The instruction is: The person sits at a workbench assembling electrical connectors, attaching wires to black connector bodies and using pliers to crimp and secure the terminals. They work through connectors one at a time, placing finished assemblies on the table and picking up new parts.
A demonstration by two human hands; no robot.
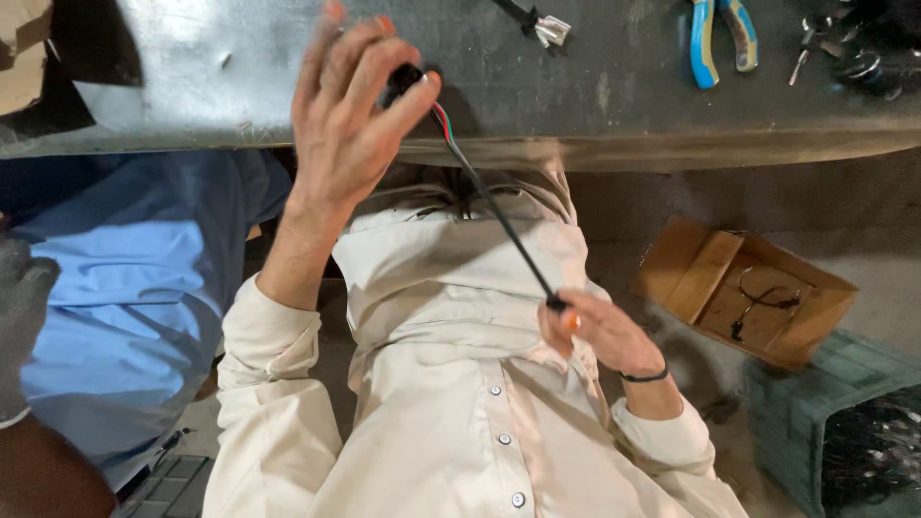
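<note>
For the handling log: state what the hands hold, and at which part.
Both hold one thin black sheathed cable. The left hand pinches its upper end, where coloured wires show. The right hand grips its lower end between the fingertips.

I see a thin black cable (499,211) stretched taut on a diagonal above the grey bench edge; red and green wires show at its upper end; black connector there.
</note>
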